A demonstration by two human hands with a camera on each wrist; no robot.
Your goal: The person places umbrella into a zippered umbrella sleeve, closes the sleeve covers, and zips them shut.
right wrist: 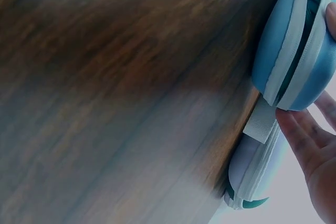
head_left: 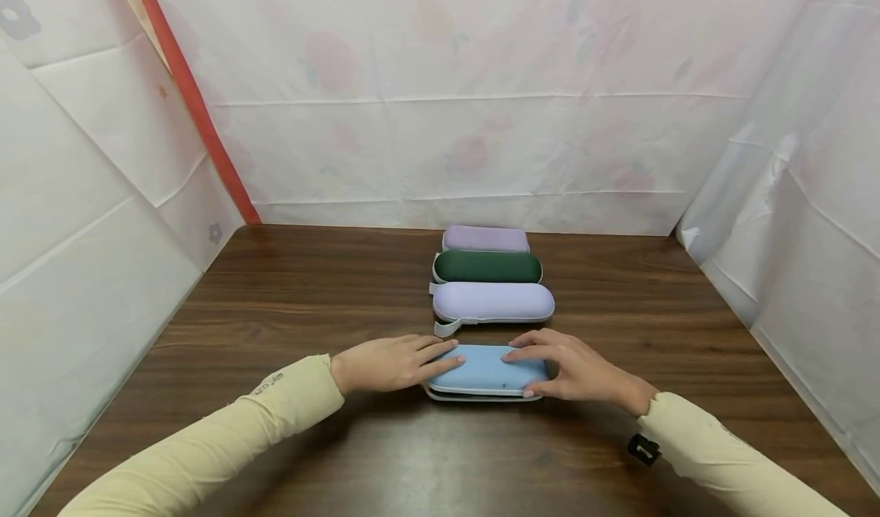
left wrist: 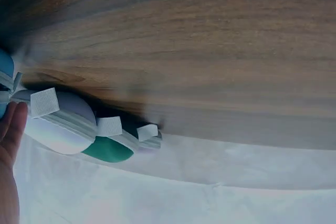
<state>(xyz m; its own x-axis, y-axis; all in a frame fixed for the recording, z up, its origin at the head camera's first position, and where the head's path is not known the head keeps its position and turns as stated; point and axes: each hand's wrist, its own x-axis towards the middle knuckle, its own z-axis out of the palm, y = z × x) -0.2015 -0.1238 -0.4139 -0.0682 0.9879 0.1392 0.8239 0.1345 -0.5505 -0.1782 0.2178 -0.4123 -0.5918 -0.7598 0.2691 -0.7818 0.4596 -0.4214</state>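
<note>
A light blue zippered hard case lies on the table in front of me. Its lid sits over the base with a gap along the front edge. In the right wrist view the unzipped blue case shows a dark lining between its two halves. The left hand rests extended fingers on the lid's left end; its thumb is hidden in the head view. At the opposite end, the right hand grips the case, fingers on top and thumb at the front edge.
Beyond the blue case, a lavender case, a dark green case and a mauve case lie in a row, with pale strap loops at left. The dark wooden table meets white patterned sheeting at the back and sides.
</note>
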